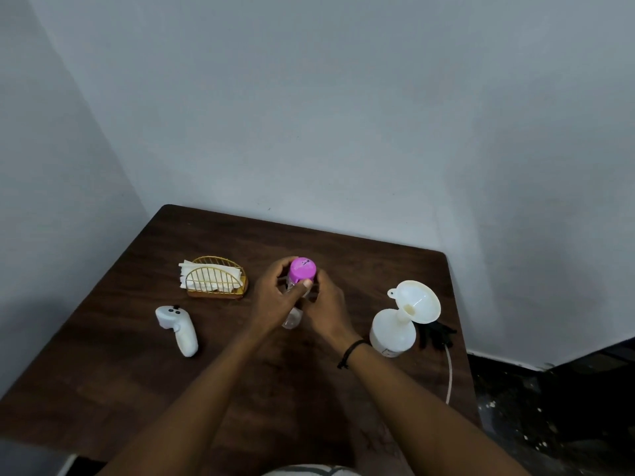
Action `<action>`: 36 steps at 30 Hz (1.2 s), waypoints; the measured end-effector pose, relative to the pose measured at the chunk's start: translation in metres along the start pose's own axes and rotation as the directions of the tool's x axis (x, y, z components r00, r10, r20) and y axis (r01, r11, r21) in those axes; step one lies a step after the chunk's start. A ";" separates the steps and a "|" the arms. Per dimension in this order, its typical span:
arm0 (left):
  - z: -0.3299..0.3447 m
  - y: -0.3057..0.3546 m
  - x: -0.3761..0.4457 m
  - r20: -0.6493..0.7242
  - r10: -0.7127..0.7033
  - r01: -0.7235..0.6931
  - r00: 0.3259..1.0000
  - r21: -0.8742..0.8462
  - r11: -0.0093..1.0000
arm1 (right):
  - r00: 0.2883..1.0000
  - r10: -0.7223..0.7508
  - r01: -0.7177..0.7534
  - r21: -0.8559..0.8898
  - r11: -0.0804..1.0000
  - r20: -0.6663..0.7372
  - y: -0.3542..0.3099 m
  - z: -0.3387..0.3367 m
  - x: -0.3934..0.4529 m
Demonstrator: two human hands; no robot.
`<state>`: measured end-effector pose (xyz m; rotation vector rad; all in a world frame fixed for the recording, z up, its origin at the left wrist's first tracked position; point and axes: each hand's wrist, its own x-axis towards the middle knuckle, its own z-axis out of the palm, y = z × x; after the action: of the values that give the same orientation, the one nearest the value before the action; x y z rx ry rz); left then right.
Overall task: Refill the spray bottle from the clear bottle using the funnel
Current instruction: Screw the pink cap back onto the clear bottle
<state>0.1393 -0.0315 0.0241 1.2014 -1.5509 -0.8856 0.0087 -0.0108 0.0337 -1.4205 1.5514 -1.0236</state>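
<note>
Both bare forearms reach toward twelve o'clock; left hand [275,297] and right hand [324,304] meet, fingers curled in a closed grip.

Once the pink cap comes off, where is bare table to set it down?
Free: the near table, below the controller, and the back strip behind the napkin holder. Crowded: right edge, around the spray bottle, funnel and black sprayer head.
</note>
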 end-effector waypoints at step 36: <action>-0.002 0.001 -0.013 -0.100 -0.040 0.045 0.994 0.056 0.997 | 0.991 -0.136 0.135 -0.221 0.966 0.009 0.004 -0.026 -0.018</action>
<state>0.1423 -0.0184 0.0221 1.3047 -1.4852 -0.8011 -0.0155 0.0089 0.0399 -1.6977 1.6319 -0.9574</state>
